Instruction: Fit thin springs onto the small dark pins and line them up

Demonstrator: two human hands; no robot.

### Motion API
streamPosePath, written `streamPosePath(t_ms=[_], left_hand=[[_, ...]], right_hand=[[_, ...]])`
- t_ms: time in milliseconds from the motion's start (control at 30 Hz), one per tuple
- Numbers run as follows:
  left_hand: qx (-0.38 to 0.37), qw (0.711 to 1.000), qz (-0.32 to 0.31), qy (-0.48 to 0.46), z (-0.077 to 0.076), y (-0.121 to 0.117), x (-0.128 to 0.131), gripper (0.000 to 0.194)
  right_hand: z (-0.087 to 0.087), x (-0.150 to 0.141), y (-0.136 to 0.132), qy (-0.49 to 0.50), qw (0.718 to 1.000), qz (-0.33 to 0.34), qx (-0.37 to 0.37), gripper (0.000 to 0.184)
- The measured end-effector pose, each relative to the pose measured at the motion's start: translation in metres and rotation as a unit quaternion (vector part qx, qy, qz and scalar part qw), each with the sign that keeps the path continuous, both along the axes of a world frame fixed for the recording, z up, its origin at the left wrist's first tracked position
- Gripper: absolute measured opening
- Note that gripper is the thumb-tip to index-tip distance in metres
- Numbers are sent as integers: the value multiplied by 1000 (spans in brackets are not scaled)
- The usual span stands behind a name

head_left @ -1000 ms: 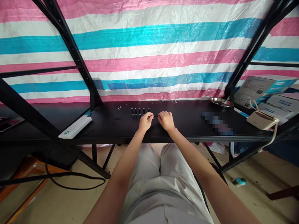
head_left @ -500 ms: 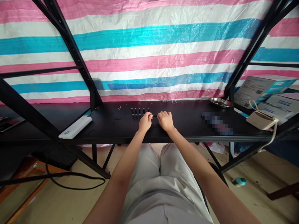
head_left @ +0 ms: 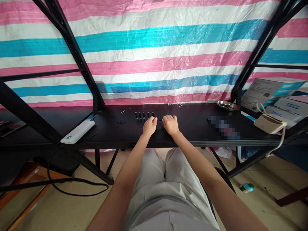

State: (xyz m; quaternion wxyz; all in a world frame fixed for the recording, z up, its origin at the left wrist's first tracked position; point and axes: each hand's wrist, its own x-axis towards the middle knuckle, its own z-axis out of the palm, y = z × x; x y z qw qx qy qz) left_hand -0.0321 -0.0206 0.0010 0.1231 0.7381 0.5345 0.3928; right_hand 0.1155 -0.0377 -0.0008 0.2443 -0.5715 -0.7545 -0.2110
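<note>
My left hand (head_left: 149, 126) and my right hand (head_left: 170, 124) are both closed in pinches over the black tabletop. A short, thin black rod (head_left: 160, 120) spans the gap between them, an end in each hand; its exact kind is too small to tell. Just beyond my left hand, several small black cylinders (head_left: 140, 115) with pale ends form a row, the right ones partly hidden by my fingers. Small white pieces (head_left: 169, 104) lie in a line at the table's back edge, with curled white scraps (head_left: 180, 105) beside them.
A white oblong device (head_left: 78, 131) lies left on the black table (head_left: 190, 128). Black scraps (head_left: 120, 122) are nearer. At right are a metal dish (head_left: 228, 105), a blurred-out object (head_left: 223, 127), a beige purse (head_left: 269, 124) and boxes (head_left: 271, 91). Black frame posts flank the table.
Both hands keep their pinches on the black rod with only slight finger shifts. The row of cylinders and everything else on the table stays put.
</note>
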Motion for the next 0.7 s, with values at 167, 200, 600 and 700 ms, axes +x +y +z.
streamPosePath(t_ms=[167,200,600,700], left_hand=[[4,1000,-17,-11,-3,1,-1,35],[6,1000,-21,-13,-3,1,-1,36],[12,999,-39,-24,-5,3,-4,40],[12,999,-39,-31,-6,4,-4,38]], right_hand=[[-2,1,2,6,1000,-14,8,19],[-3,1,2,7,1000,-17,9,18],[-6,3,4,6,999,43,-10,20],[-6,3,4,-5,998,56,-22,18]])
